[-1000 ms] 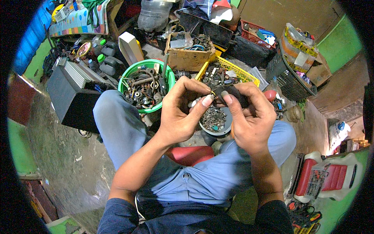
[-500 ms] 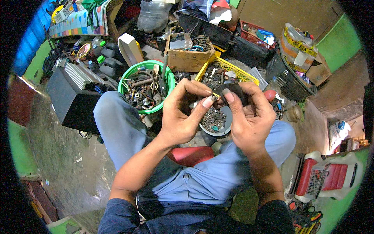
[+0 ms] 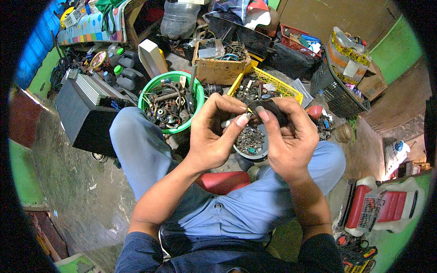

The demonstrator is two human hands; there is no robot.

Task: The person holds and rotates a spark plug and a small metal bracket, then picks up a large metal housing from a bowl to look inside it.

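Both my hands are raised close together over a grey bowl [image 3: 261, 156] of small metal parts. My left hand [image 3: 211, 132] is closed, thumb and forefinger pinched at the near end of a small part too tiny to name. My right hand [image 3: 293, 141] is curled around a dark, rounded, flat piece [image 3: 276, 110], with its thumb pressed on the near edge. The two sets of fingertips almost meet, and the right fingers partly cover the dark piece. What lies inside the left palm is mostly hidden.
A green basin [image 3: 199, 98] of metal parts stands left, beyond my left knee. Past my hands is a yellow basket [image 3: 295, 93] of small parts. A wooden box [image 3: 218, 72] holds cables. A black speaker-like box [image 3: 88, 123] stands far left, and a black crate [image 3: 339, 93] at right.
My right hand has shifted slightly left, and its thumb has moved a little upward along the dark piece. My left hand stays almost still.
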